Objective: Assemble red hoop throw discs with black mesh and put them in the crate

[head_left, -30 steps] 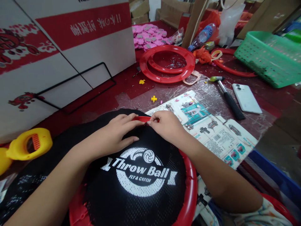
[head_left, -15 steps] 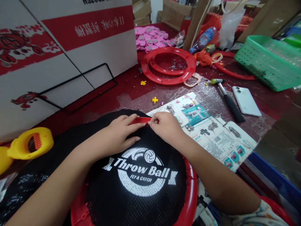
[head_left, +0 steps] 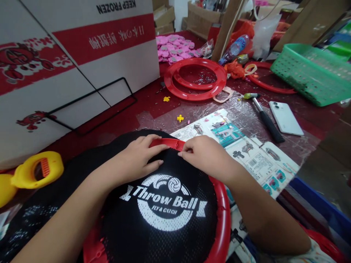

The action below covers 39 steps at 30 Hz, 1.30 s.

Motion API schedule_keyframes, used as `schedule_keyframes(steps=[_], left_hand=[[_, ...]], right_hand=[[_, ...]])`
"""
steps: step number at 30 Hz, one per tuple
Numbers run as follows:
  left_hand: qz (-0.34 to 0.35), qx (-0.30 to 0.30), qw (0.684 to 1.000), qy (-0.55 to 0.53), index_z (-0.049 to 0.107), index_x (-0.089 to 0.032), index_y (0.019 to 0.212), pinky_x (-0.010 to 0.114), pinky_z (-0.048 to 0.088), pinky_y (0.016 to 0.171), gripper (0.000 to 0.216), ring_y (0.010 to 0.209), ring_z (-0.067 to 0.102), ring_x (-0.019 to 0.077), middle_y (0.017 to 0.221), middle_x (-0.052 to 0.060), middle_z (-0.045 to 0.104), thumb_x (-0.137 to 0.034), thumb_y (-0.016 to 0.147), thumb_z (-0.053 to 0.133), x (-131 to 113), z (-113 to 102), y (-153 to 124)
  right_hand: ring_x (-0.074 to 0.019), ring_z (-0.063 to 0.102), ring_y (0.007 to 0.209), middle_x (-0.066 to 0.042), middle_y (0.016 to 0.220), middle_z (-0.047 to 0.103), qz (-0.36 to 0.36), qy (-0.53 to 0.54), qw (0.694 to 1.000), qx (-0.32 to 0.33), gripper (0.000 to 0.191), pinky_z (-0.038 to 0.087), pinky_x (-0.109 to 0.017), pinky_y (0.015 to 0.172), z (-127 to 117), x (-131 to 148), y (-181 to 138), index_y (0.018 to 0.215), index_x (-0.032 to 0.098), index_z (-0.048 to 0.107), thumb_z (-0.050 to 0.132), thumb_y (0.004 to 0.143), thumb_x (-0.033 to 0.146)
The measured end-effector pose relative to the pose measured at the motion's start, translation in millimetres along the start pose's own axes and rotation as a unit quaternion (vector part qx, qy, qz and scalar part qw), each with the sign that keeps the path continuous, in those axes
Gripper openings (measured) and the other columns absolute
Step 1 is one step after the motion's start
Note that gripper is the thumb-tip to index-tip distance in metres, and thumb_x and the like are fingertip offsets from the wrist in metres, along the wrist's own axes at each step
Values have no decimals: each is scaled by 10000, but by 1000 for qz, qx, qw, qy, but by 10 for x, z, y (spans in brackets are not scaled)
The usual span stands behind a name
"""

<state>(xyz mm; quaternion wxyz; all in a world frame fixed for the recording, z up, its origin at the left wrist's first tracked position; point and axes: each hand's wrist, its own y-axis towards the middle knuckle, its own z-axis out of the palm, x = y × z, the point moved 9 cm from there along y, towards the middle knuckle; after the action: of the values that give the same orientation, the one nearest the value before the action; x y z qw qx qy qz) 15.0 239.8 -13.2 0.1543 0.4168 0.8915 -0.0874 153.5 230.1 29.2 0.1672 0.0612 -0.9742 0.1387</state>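
Black mesh fabric [head_left: 159, 246] printed with a white "Throw Ball" logo lies across a red plastic ring [head_left: 223, 219] in front of me. My left hand [head_left: 139, 155] rests on the far left part of the fabric and ring, its fingers stretched out and apart. At the far rim my right hand [head_left: 205, 155] is closed, thumb and finger pinching the fabric's edge by the ring. A stretch of bare red rim shows between the two hands. The ring's near side runs out of view.
Stacked red rings [head_left: 196, 95], a hammer [head_left: 264, 117], a white phone [head_left: 286, 117] and a green basket [head_left: 307, 73] are on the table beyond. Printed cardboard [head_left: 246, 149] lies at right. A large carton [head_left: 123, 65] and a yellow plastic piece [head_left: 55, 164] are at left.
My right hand has moved slightly right and nearer to me along the rim. More of the red rim shows between my hands. My left hand has stayed almost in place.
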Motion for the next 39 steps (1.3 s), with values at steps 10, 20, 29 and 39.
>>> schedule_keyframes(steps=[10,20,29,39], left_hand=[[-29,-14,999,-26,584,-246,1253,503,449,996,370,1161,510,283,1321,118,495,-371,926,464,-40,-87,68],[-13,-50,996,-69,736,-225,912,423,477,987,169,1069,595,241,1217,76,597,-269,856,582,-183,-238,288],[-41,-107,980,-164,642,-201,764,347,513,811,184,900,630,186,1001,42,672,-308,876,542,-66,-238,271],[-104,-138,976,-135,594,-198,722,332,457,717,209,824,552,177,942,32,534,-354,856,558,44,-234,303]], right_hand=[[-291,693,841,-185,879,729,-28,-118,992,21,265,503,-367,687,276,228,-53,925,118,746,509,914,235],[-260,669,920,-154,947,720,-54,-98,993,-30,271,482,-341,756,175,253,-75,973,124,714,459,888,156],[-179,617,796,-52,868,709,-94,-26,995,-33,254,376,-273,659,47,213,4,1010,184,679,494,840,144],[-201,622,924,-103,962,707,-149,-65,986,-40,317,425,-291,840,162,216,132,1036,122,738,459,889,150]])
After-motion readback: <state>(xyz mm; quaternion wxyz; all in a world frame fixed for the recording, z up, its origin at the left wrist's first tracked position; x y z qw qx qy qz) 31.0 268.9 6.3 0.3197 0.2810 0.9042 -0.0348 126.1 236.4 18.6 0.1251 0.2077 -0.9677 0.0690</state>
